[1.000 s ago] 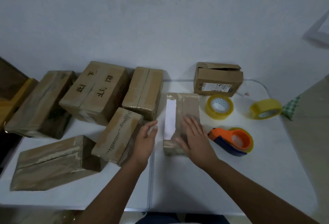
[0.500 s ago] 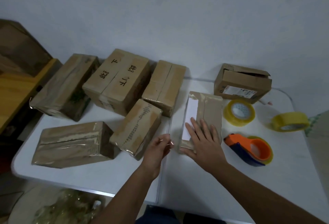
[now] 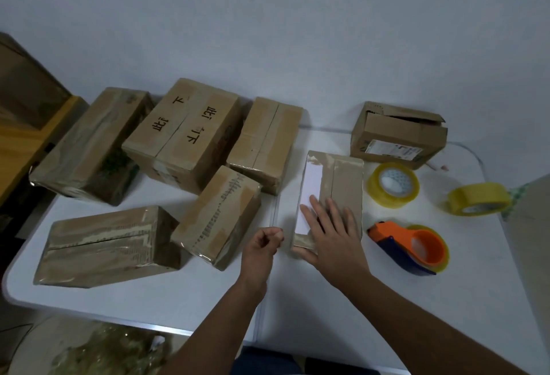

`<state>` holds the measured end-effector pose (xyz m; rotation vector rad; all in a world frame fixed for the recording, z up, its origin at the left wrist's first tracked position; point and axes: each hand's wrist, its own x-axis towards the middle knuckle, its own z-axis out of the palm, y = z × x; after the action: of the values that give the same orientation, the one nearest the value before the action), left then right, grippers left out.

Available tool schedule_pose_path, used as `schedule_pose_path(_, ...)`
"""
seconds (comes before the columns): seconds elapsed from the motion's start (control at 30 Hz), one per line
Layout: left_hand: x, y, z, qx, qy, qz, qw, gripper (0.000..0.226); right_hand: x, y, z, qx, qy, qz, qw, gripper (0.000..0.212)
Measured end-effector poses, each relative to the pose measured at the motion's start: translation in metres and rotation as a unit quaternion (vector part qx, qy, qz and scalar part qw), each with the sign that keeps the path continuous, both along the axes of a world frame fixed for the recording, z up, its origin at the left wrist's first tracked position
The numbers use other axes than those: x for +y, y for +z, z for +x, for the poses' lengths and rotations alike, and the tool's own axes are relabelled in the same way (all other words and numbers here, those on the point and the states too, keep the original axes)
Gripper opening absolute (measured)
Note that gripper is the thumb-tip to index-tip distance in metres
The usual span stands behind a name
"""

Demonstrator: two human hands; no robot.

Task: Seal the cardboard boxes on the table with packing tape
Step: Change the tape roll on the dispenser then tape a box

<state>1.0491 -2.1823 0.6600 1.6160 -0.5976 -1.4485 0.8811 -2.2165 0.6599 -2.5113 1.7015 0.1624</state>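
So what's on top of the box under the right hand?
On the box: a white label, tape strips, and the right hand lying flat. The hand covers the box's near end.

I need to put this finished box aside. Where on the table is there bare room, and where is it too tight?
Bare table lies along the near edge, in front of the box under the right hand and the tape dispenser. A smaller patch sits near the left front corner, before the long box. The far left is crowded with boxes; the tape rolls fill the right.

A flat taped cardboard box (image 3: 342,184) with a white label (image 3: 309,196) lies mid-table, seemingly sealed.
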Motion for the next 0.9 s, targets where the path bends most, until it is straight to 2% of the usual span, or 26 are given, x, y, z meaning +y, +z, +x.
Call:
schedule_pose_path(0.4, -0.012, -0.009, -0.027, -0.034, -0.058, 0.025, 0.997, 0.013, 0.000, 0.000, 0.000, -0.028, 0.000, -0.002, 1.000, 0.084)
schedule_pose_path(0.53, -0.022, -0.003, -0.033, 0.016, -0.055, 0.079, 0.995, 0.025, -0.001, 0.000, 0.000, -0.021, 0.000, -0.006, 1.000, 0.086)
schedule_pose_path(0.6, -0.027, -0.002, -0.032, 0.038, -0.057, 0.099, 0.993, 0.025, -0.001, -0.001, -0.001, -0.020, 0.006, -0.010, 1.000, 0.095)
schedule_pose_path(0.67, -0.027, -0.001, -0.024, 0.000, -0.059, 0.112, 0.992, 0.024, -0.001, -0.001, -0.002, -0.016, 0.014, -0.017, 1.000, 0.103)
schedule_pose_path(0.77, -0.019, 0.007, -0.008, -0.033, -0.042, 0.093, 0.994, 0.027, 0.001, -0.001, -0.002, -0.017, 0.019, -0.030, 0.999, 0.101)
schedule_pose_path(0.83, -0.012, 0.018, -0.005, -0.012, -0.098, 0.063, 0.993, 0.029, 0.001, -0.001, -0.002, -0.017, 0.017, -0.026, 0.999, 0.105)
schedule_pose_path(0.9, -0.006, 0.024, -0.012, -0.077, -0.203, 0.036, 0.975, 0.037, 0.001, -0.001, -0.002, -0.010, 0.011, -0.021, 1.000, 0.111)
